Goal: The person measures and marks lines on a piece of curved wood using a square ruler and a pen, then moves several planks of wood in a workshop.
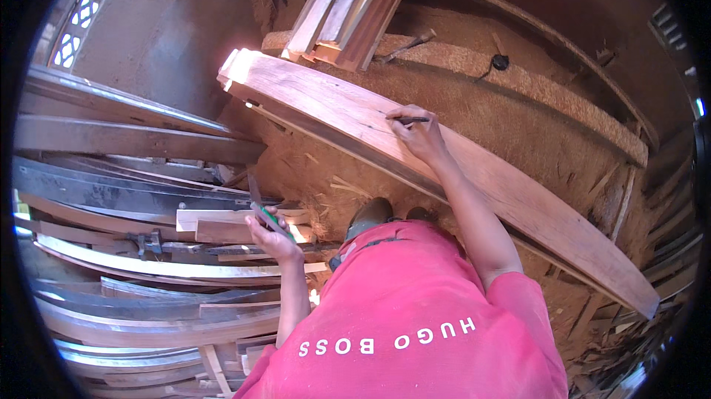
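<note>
A long reddish-brown plank [511,177] lies slantwise across the view, from the upper left to the lower right. My right hand [418,132] rests on its upper face, closed around a dark, thin pencil [412,119]. Small dark marks show on the wood beside the fingers. My left hand [272,237] is held lower and off to the left, away from the plank. Its fingers are closed on a tool with a green-edged grey handle [271,220] and a thin flat blade; its exact kind is unclear.
Stacked boards [133,266] fill the left side, with a dark metal clamp-like piece [148,242] among them. A bundle of planks [352,10] stands at the far end, near a rough beam [533,84] bearing a small black object [500,63]. Sawdust covers the ground.
</note>
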### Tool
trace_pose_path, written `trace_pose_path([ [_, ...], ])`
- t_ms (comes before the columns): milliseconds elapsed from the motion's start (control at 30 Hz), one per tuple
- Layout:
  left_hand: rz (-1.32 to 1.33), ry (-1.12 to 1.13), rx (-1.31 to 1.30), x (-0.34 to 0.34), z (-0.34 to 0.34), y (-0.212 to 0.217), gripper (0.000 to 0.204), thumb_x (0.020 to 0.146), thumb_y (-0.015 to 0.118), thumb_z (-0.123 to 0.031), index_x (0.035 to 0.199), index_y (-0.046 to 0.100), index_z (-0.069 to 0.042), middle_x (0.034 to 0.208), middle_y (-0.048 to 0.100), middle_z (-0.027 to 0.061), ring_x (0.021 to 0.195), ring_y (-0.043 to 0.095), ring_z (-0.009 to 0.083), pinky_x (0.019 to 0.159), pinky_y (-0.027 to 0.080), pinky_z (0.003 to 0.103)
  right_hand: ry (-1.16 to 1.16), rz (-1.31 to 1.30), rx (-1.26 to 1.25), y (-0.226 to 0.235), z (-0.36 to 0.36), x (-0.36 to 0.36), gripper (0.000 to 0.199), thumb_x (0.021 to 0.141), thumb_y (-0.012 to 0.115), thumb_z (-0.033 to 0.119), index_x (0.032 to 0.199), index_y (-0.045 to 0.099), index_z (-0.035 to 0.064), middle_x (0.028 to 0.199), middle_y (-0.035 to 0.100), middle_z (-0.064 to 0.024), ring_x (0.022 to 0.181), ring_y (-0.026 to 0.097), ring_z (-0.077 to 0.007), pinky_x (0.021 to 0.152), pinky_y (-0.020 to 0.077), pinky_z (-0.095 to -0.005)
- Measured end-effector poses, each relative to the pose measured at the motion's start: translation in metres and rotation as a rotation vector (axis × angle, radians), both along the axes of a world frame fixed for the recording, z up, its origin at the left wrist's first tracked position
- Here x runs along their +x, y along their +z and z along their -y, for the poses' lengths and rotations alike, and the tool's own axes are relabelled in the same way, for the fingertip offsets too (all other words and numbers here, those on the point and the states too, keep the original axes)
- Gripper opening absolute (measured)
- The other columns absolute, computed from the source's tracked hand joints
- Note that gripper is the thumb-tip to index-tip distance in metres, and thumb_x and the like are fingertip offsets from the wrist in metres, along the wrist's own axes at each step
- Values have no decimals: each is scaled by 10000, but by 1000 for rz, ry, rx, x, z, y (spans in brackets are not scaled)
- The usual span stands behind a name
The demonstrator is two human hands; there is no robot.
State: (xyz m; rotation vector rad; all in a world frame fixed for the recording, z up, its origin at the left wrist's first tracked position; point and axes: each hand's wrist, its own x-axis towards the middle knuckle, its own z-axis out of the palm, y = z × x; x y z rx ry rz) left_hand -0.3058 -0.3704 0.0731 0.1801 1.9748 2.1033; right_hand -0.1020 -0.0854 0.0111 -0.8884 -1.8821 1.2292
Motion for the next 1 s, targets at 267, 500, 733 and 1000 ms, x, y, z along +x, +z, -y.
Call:
trace_pose_path([
  [267, 125, 72, -128, -65, 52, -47, 526, 1094, 383, -545, 957, 562, -70, 775, 509, 11, 617, 481, 99, 531, 394, 259, -175, 301, -55, 26, 5, 30, 172, 861, 718, 172, 924, 774, 22, 838, 743, -114, 789, 705, -195, 740, 551, -334],
  [500, -70, -203, -38, -140, 32, -81, 112, 1032, 495, -138, 1048, 575, -61, 1054, 624, 57, 822, 564, 109, 725, 509, 267, -303, 227, -56, 72, 56, 25, 235, 934, 582, 27, 1091, 748, -30, 980, 726, -131, 819, 685, -185, 765, 538, -336],
  [733, -218, -573, -119, -121, -72, -5, 631, 934, 801, -133, 1484, 490, -113, 1169, 707, 96, 964, 681, 120, 801, 571, 292, 148, 209, -100, 81, 76, -112, 261, 963, 577, 6, 1165, 738, -26, 1009, 712, -153, 893, 680, -242, 834, 551, -363],
  [1000, -198, -515, -77, -177, -169, 24, 662, 912, 821, -100, 1496, 509, -84, 968, 756, 81, 777, 702, 119, 693, 560, 274, 496, 326, -222, 118, -13, -252, 289, 965, 746, 154, 1208, 701, 6, 899, 686, -104, 844, 633, -174, 784, 520, -318],
])
